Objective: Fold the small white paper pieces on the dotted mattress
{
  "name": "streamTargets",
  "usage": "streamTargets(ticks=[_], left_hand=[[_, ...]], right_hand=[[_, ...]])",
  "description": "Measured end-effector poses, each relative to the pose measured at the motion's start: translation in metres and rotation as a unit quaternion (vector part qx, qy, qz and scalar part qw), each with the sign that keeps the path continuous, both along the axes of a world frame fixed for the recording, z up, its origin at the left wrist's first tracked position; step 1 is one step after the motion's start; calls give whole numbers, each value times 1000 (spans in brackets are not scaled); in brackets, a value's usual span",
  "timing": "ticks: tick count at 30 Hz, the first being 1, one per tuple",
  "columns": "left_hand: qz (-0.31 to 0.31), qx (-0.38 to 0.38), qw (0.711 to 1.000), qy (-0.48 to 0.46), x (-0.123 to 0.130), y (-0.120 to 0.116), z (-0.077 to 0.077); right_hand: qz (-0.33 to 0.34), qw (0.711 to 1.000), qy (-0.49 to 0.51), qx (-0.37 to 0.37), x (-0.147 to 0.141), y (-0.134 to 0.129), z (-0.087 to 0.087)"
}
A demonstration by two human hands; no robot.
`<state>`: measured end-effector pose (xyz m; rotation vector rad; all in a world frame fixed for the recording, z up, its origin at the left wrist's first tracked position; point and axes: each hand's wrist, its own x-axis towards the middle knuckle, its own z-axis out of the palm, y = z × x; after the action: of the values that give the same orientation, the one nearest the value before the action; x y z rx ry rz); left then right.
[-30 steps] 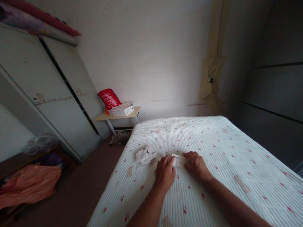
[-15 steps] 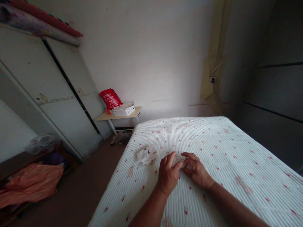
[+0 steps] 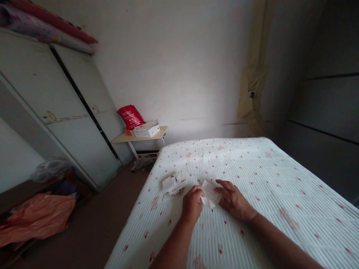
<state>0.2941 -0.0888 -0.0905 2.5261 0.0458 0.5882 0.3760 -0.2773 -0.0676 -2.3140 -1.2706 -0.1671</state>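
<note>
A small creased piece of printed paper (image 3: pixel 210 193) lies between my hands, just above the bed. My left hand (image 3: pixel 192 204) is closed, pinching its left edge between thumb and fingers. At the right edge, my right hand (image 3: pixel 234 200) has its lower fingers on the paper, while the index finger stretches out above it. The right thumb is mostly hidden. To the left of my hands, a small pile of crumpled printed papers (image 3: pixel 174 183) rests on the quilted bed cover (image 3: pixel 269 194), which is white with red dots.
Beyond the bed's left side stands a small table (image 3: pixel 120 138) bearing a red bag (image 3: pixel 131 117) and a white box (image 3: pixel 147 131). A grey cabinet (image 3: pixel 75 108) lines the left wall. An orange plastic bag (image 3: pixel 39 216) lies at lower left. A socket (image 3: pixel 251 94) is on the wall.
The paper has come into clear view, tilted up between my hands. My left hand has shifted slightly left and its fingers have curled in on the paper. The right hand stays nearly in place.
</note>
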Motion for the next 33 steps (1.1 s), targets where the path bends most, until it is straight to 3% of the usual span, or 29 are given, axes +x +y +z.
streamTargets(ticks=[5,9,15,20,26,33], left_hand=[[-34,-19,999,-35,3,4,-6],[-9,60,997,-42,-2,4,3],[-53,122,991,-13,-24,-5,26],[-63,116,991,15,-25,-8,25],[8,47,998,41,-9,-4,15],[139,57,982,117,9,-12,19]], right_hand=[[39,997,-59,-38,-4,4,3],[66,994,-82,-37,-7,6,3],[96,993,-50,-37,-11,7,1],[89,996,15,10,-4,4,-5],[1,992,110,68,12,4,-10],[-136,990,41,19,10,23,-16]])
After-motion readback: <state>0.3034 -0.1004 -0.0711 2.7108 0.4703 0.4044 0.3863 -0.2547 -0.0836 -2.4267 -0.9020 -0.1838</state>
